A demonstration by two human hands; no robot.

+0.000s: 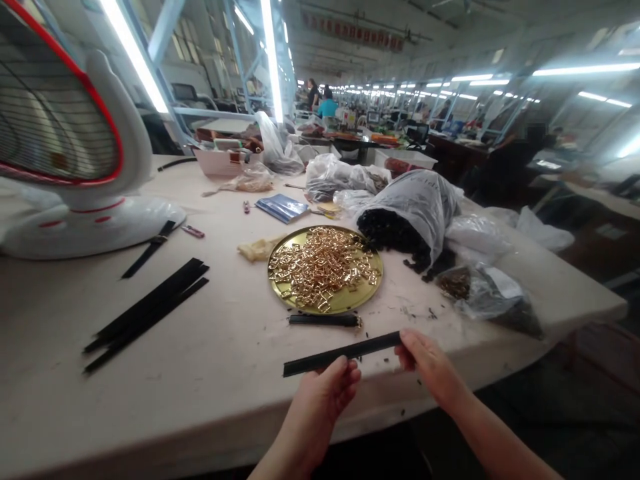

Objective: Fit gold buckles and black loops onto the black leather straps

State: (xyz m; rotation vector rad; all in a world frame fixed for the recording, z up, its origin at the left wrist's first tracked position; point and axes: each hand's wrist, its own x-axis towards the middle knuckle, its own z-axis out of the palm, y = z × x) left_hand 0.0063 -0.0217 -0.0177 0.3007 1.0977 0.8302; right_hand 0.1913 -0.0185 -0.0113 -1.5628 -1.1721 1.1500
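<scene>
Strip of flat, straight black material (340, 353): held just in from the near edge of the pale, cloth-like covered worktop (225, 360), slightly slanted, its right end higher in view. Left hand (327, 393): thumb against the strip's lower long side near mid-length, other fingers curled; strip appears supported there, full contact hidden. Right hand (423, 360): fingers closed on the strip's right end, thumb on top.

Beyond the strip, toward the far edge: a short black bundle with gold-coloured pieces at its right end (323, 321), lying just in front of a round, shallow gold-coloured tray (364, 293). Tray bears a heap of shiny gold-coloured metal buckle-like pieces (325, 257). Small dark scraps lie between tray and near edge.

Left part of worktop: several long black strips (150, 303), overlapping, slanted; behind them, a white fan with red trim (95, 220), nearer the left edge. Right of tray: translucent grey plastic bag (425, 200), tipped on its side, black pieces at its mouth. Nearer the right corner: clear plastic bag of small dark brownish pieces (493, 297). Behind tray, toward the far edge: flat blue-covered booklet (283, 208).
</scene>
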